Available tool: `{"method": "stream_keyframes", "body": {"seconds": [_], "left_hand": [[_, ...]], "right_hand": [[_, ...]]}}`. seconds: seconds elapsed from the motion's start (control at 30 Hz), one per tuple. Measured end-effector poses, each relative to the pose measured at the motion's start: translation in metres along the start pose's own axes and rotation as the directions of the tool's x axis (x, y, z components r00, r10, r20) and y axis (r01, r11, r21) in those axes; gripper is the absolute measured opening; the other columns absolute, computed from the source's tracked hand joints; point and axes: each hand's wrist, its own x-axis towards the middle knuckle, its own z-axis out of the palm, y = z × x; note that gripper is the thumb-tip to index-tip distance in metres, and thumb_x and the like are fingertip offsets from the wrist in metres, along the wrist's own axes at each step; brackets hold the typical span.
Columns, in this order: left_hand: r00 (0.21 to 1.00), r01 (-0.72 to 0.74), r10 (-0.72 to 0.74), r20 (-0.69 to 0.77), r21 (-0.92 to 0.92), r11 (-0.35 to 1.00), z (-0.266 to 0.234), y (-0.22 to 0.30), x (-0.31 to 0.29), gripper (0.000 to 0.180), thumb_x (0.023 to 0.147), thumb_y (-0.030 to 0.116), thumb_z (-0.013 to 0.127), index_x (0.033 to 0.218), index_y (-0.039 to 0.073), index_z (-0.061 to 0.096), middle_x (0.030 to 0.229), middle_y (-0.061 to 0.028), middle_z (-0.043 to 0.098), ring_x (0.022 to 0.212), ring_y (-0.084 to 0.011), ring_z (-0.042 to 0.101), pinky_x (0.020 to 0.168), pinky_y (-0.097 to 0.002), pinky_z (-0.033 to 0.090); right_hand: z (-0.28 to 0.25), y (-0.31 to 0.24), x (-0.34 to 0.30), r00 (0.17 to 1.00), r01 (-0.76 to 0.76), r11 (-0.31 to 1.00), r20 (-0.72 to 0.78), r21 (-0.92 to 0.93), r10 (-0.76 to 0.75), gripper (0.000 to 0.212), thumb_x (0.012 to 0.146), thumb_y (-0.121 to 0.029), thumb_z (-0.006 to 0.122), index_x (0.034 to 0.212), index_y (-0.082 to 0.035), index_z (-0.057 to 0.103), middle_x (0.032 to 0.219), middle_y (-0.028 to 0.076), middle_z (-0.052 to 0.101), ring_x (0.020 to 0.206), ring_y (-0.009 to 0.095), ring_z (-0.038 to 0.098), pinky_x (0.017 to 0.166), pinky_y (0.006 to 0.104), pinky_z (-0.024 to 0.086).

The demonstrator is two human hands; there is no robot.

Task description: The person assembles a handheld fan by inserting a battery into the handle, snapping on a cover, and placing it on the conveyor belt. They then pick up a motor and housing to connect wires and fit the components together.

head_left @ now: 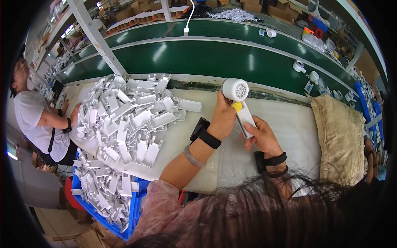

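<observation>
Over the table I hold a white handheld fan (236, 91) with a round grilled head and a straight handle. My left hand (223, 115) is closed around it just below the head. A small yellow piece (237, 106) shows by the left fingers, at the top of the handle. The fingers of my right hand (264, 134) pinch the lower end of the handle (245, 118), the thumb on its face. To the left of my hands lies a large pile of white plastic handle shells (140, 118).
A blue crate (138, 211) below the table's left edge holds more shells. Beyond the table runs a green conveyor belt (178, 58) carrying several white fan parts (298, 65) at right. A tan sack (339, 140) stands on the right. A co-worker (45, 120) reaches in from the left.
</observation>
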Motion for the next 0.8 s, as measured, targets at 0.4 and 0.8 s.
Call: {"method": "stream_keyframes", "body": {"seconds": [0.4,0.8], "left_hand": [[0.931,0.34,-0.346,0.118,0.069,0.938,-0.007,-0.009,-0.002,0.046,0.089,0.015,0.063,0.129,0.003,0.042,0.119,-0.0107,0.059,0.108,-0.0214,0.059,0.093,-0.0358,0.048],[0.88,0.42,-0.389,0.273,-0.063,0.905,-0.016,-0.002,0.0,0.041,0.095,0.025,0.056,0.128,0.005,0.045,0.117,-0.0115,0.059,0.109,-0.0228,0.058,0.096,-0.0382,0.047]], "right_hand": [[0.013,0.003,-0.001,0.933,0.154,0.913,-0.248,-0.378,-0.26,0.04,0.092,-0.03,0.062,0.112,0.004,0.052,0.082,0.01,0.065,0.055,0.013,0.061,0.051,0.0246,0.051],[-0.008,-0.02,-0.015,0.906,0.165,0.62,-0.131,-0.767,-0.403,0.032,0.092,-0.025,0.062,0.109,0.001,0.056,0.074,0.009,0.065,0.064,0.013,0.063,0.058,0.0271,0.05]]}}
